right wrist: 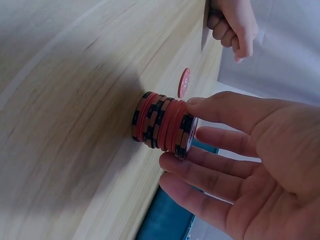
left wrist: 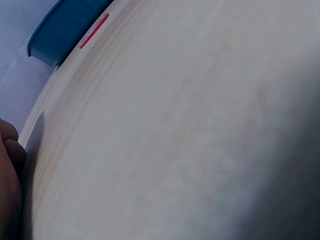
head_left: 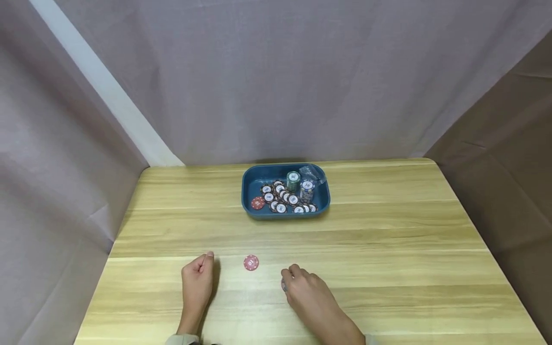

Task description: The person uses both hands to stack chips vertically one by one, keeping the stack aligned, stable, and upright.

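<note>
A stack of poker chips, mixing red ones with black-and-orange ones, stands on the table under my right hand. The thumb and fingers of that hand pinch the top of the stack from either side; in the head view the hand hides most of it. One red poker chip marked 10 lies flat between my two hands. To its left, my left hand rests on the table as a fist with nothing visible in it.
At the back middle of the wooden table is a blue tray. It holds several loose black-edged chips, a red chip, a green stack and a wrapped stack. Grey curtains hang behind.
</note>
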### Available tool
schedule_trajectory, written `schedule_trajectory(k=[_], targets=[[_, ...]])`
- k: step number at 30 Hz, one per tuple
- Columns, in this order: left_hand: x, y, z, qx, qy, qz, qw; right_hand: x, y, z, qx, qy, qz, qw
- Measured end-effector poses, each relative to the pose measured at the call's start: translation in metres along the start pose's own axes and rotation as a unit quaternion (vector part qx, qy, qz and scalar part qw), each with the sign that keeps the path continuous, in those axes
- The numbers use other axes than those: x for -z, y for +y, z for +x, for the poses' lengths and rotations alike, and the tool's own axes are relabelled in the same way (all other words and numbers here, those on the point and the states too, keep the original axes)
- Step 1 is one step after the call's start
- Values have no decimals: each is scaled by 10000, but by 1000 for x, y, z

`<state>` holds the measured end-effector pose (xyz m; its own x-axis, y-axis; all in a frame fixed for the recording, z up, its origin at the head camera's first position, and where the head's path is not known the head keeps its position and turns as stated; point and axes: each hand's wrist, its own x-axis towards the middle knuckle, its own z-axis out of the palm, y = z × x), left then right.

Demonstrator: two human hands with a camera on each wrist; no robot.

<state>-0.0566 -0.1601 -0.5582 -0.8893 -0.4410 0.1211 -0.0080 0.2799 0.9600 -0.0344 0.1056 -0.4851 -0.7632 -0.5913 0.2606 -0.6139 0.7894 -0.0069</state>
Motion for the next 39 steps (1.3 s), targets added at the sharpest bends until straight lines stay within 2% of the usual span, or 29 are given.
schedule_trajectory(k=[3, 9, 15, 20, 23, 27, 32, 37, 39], targets=[[1, -13, 2, 12, 10, -23, 10000, 0, -1, 1, -43, -128, 135, 9998], [1, -18, 4, -150, -96, -144, 9997, 2, -1, 11, -365, -317, 635, 9968], [-2, -17, 2, -203, -108, -161, 9996, 0, -4, 34, -136, -409, 657, 9969], [-1, -18, 2, -203, -79, -113, 9997, -8, -17, 55, 51, -452, 772, 9960], [1, -19, 3, -182, -53, -88, 9998, -15, -28, 67, -150, -873, 1049, 9905], [1, -17, 2, -115, -43, -107, 9999, -24, -42, 78, -727, -1567, 1397, 9750], [0, -16, 2, -48, -55, -104, 9999, -34, -55, 90, -1164, -1744, 1294, 9692], [3, -16, 2, -128, -72, -79, 9999, -40, -62, 94, -1193, -1631, 920, 9750], [3, -15, 3, -146, -84, -60, 9998, -44, -64, 93, -1199, -1447, 749, 9793]])
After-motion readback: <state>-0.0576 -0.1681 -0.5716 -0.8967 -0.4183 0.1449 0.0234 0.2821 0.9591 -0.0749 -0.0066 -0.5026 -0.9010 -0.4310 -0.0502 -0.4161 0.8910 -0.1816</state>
